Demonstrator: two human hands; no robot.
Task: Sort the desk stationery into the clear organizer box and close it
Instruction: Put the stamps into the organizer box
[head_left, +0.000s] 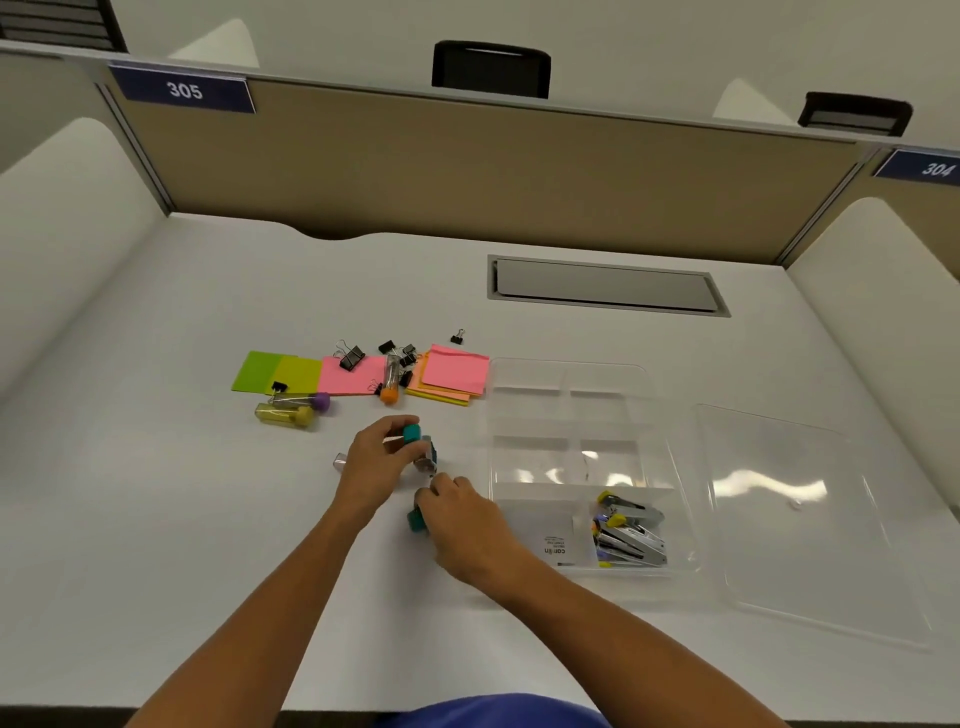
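My left hand (373, 462) grips a clear tube with a teal cap (411, 432) just above the white desk. My right hand (460, 512) grips a teal and silver mini stapler (422, 512) right beside it. The clear organizer box (582, 410) stands open to the right, with several small staplers (631, 530) in its near compartment. Its clear lid (800, 519) lies flat to the right of it. Behind my hands lie sticky note pads in green (275, 371) and pink (457, 370), black binder clips (352, 357), and capped tubes in orange (390, 382), purple (306, 400) and yellow (285, 415).
A grey cable hatch (605, 286) is set into the desk behind the box. Tan partition walls (467, 171) close off the back and sides. The desk's front edge runs just below my forearms.
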